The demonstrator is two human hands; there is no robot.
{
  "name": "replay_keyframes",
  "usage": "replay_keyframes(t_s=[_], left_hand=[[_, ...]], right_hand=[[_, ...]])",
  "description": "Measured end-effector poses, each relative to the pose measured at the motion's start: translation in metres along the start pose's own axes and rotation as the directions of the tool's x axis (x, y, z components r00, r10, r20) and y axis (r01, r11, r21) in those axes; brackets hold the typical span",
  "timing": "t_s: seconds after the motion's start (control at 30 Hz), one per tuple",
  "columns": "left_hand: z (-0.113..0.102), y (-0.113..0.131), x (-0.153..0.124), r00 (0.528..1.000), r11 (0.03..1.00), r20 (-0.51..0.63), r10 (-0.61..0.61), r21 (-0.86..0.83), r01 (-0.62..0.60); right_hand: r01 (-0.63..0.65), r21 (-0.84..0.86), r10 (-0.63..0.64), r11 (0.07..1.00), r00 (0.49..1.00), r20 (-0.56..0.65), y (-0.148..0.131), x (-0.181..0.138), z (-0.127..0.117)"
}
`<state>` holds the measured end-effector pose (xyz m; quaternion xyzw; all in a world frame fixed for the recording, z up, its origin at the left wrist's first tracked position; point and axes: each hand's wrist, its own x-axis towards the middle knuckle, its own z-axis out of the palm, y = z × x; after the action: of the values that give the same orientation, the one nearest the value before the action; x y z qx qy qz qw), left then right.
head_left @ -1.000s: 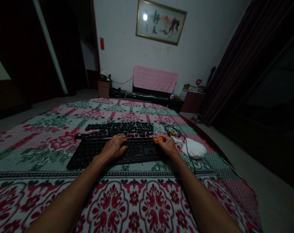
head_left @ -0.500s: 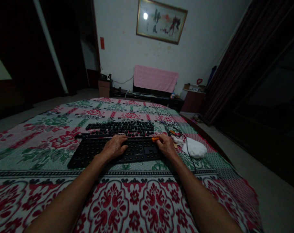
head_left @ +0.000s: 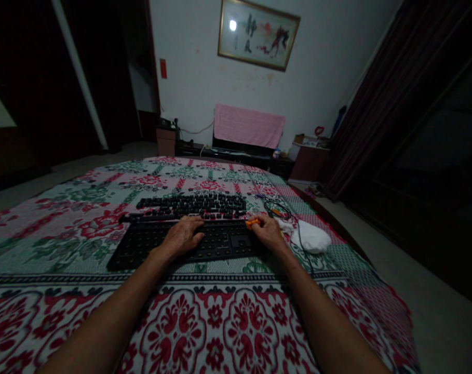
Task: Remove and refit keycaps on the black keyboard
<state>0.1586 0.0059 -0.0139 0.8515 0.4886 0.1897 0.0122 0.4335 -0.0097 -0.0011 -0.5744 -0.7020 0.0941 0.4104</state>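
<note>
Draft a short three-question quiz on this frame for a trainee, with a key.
1. True or false: the left hand rests on the black keyboard base.
2. The small tool pinched in the right hand is: A blue, B orange, C white.
3. What pale thing lies on the bedspread just to the right of the right hand?
Key: 1 true; 2 B; 3 a white bundle, seemingly cloth.
</note>
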Motion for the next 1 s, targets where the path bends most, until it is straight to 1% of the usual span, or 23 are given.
replay_keyframes(t_s=[0.07,0.17,0.27,0.33,0.43,0.53,0.6,0.67,0.73,0.77,0.9,0.93,1.0], left_hand=[[0.000,0.000,0.000,1.000,1.000,0.002,0.003,0.003,-0.003],[0.000,0.000,0.000,1.000,1.000,0.005,0.003,0.010,-0.003],[0.000,0.000,0.000,1.000,1.000,0.003,0.010,0.000,-0.010],[0.000,0.000,-0.001,1.000,1.000,-0.006,0.013,-0.017,-0.013],[0.001,0.000,-0.001,1.000,0.999,-0.021,0.009,-0.041,-0.010],[0.001,-0.001,0.000,1.000,0.999,-0.023,0.012,-0.033,-0.013],[0.001,-0.001,0.000,1.000,1.000,-0.019,0.018,-0.017,-0.018],[0.001,-0.001,0.000,1.000,1.000,-0.015,0.023,-0.007,-0.024],[0.000,-0.001,0.000,1.000,1.000,-0.017,0.022,-0.001,-0.023],[0.000,0.000,0.000,1.000,1.000,-0.017,0.022,0.001,-0.022],[0.001,-0.001,0.000,1.000,1.000,-0.021,0.020,0.002,-0.020],[0.002,-0.001,0.000,1.000,1.000,-0.023,0.020,0.001,-0.020],[0.002,-0.002,0.000,1.000,1.000,-0.025,0.017,-0.001,-0.017]], right_hand=[[0.017,0.009,-0.017,1.000,0.999,0.037,-0.002,0.000,-0.001],[0.129,0.020,-0.130,0.991,0.987,0.096,-0.006,-0.003,0.004],[0.250,0.035,-0.252,0.968,0.952,0.175,-0.009,-0.006,0.009],[0.289,0.008,-0.284,0.957,0.935,0.213,-0.009,-0.007,0.010],[0.263,-0.055,-0.249,0.963,0.952,0.177,-0.007,-0.006,0.007],[0.221,-0.029,-0.217,0.975,0.971,0.098,-0.006,-0.006,0.006],[0.254,0.012,-0.254,0.967,0.962,0.103,-0.008,-0.006,0.008],[0.314,0.029,-0.315,0.949,0.937,0.149,-0.010,-0.007,0.011],[0.350,0.011,-0.346,0.937,0.921,0.179,-0.011,-0.008,0.013],[0.348,-0.008,-0.341,0.938,0.925,0.168,-0.010,-0.008,0.013],[0.265,-0.038,-0.262,0.964,0.963,0.059,-0.004,-0.006,0.008],[0.246,-0.035,-0.244,0.969,0.969,0.044,-0.003,-0.005,0.006],[0.232,-0.024,-0.231,0.972,0.972,0.053,-0.003,-0.005,0.004]])
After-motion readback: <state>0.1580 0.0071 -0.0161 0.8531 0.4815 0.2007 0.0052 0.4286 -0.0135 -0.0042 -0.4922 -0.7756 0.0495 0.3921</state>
